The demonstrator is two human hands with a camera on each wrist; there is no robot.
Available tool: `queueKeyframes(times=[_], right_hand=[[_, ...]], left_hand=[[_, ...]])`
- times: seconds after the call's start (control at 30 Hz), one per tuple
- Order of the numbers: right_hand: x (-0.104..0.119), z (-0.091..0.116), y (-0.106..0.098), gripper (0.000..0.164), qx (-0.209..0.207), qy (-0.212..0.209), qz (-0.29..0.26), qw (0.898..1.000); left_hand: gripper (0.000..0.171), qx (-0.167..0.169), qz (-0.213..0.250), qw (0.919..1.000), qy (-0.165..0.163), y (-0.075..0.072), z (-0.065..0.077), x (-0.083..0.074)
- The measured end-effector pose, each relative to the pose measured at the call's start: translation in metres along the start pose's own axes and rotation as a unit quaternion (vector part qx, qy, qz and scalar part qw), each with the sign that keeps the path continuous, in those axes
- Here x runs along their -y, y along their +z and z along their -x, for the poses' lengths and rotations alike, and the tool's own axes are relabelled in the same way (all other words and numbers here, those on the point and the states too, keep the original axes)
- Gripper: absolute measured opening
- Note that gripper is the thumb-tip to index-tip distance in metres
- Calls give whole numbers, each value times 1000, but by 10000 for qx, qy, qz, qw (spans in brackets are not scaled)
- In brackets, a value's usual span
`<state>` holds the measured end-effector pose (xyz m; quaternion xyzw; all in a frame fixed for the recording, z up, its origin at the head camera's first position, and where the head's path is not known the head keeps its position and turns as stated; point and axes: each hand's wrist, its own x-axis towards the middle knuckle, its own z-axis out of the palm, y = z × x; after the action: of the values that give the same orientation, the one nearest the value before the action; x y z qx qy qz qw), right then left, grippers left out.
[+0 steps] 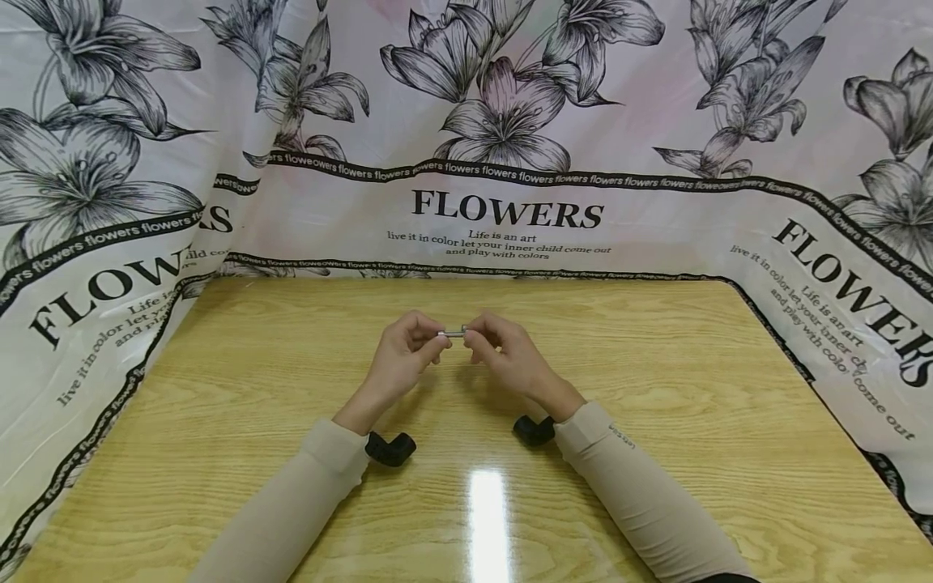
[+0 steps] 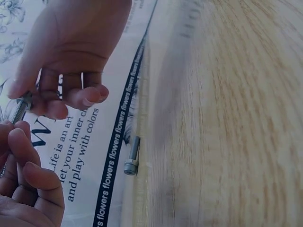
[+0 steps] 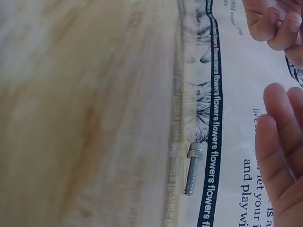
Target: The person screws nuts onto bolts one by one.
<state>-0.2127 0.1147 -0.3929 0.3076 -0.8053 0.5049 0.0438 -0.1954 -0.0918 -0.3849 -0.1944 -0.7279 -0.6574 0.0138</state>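
A small metal bolt [image 1: 453, 334] is held level between the two hands over the far half of the table. My left hand [image 1: 397, 352] pinches one end with thumb and fingertips, and my right hand [image 1: 516, 356] pinches the other. In the left wrist view, the threaded shank [image 2: 19, 111] runs between the fingers, with its wider end by the right thumb; whether that is head or nut I cannot tell. A second bolt [image 2: 132, 158] with a nut near its head appears against the table's far edge, and in the right wrist view a bolt [image 3: 192, 169] too.
The wood-grain table [image 1: 255, 486] is ringed by a hanging flower-print cloth [image 1: 503, 223] at the back and sides. A black device [image 1: 391, 449] sits at the left wrist, another black device [image 1: 534, 431] at the right. A bright reflection [image 1: 488, 518] crosses the tabletop near the front.
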Motion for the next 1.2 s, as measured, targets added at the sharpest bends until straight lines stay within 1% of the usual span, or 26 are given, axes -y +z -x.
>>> queueKeyframes(times=[0.1, 0.2, 0.27, 0.4, 0.47, 0.57, 0.67, 0.73, 0.8, 0.97, 1.13, 1.2], right_hand=[[0, 0, -1, 22, 18, 130, 41, 9999], [0, 0, 0, 23, 38, 139, 0, 9999], [0, -1, 1, 22, 19, 91, -26, 10000], [0, 0, 3, 29, -42, -60, -39, 10000], [0, 0, 3, 29, -30, -139, -78, 9999], [3, 1, 3, 22, -28, -214, -70, 9997], [14, 2, 1, 15, -52, -215, 4, 9998], [23, 2, 0, 12, -53, -122, 54, 9999], [33, 2, -2, 13, -32, -14, 105, 9999], [43, 1, -3, 19, 48, 196, 176, 9996], [42, 1, -4, 20, 61, 170, 79, 9998], [40, 2, -3, 24, 30, 119, 10, 9999]], left_hand=[[12, 21, 2, 10000, 35, 0, 0, 1], [13, 16, 44, 10000, 28, -1, 0, 1], [15, 0, 54, 10000, -1, -2, 0, 1], [17, -8, 68, 10000, -1, -3, 1, 1], [16, -23, 80, 10000, 15, -2, 1, 2], [14, -19, 72, 10000, -12, 0, 0, 2], [12, -14, 19, 10000, -67, 2, -1, 2], [11, -36, -13, 9999, -97, 2, -1, 1], [9, -70, -39, 9999, -109, 1, -1, 1], [8, -82, -51, 9999, -132, 0, -1, 1], [8, -110, 2, 9999, -41, 0, -1, 1], [9, -108, 16, 9999, -7, 0, -1, 1]])
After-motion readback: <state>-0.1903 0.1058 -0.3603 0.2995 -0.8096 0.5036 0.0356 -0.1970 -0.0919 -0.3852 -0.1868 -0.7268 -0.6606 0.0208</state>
